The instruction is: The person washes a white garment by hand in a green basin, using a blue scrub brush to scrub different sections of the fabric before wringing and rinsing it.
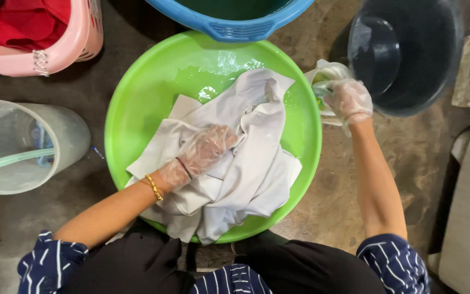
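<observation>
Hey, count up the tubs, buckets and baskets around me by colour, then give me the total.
Green basin: 1
Blue basin: 1
Pink basket: 1
Clear bucket: 1
Dark bucket: 1
Total: 5

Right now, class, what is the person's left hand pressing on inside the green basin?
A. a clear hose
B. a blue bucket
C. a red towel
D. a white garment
D: the gloved left hand lies flat on the white garment spread in the green basin, while the right hand grips a small white packet at the rim.
</observation>
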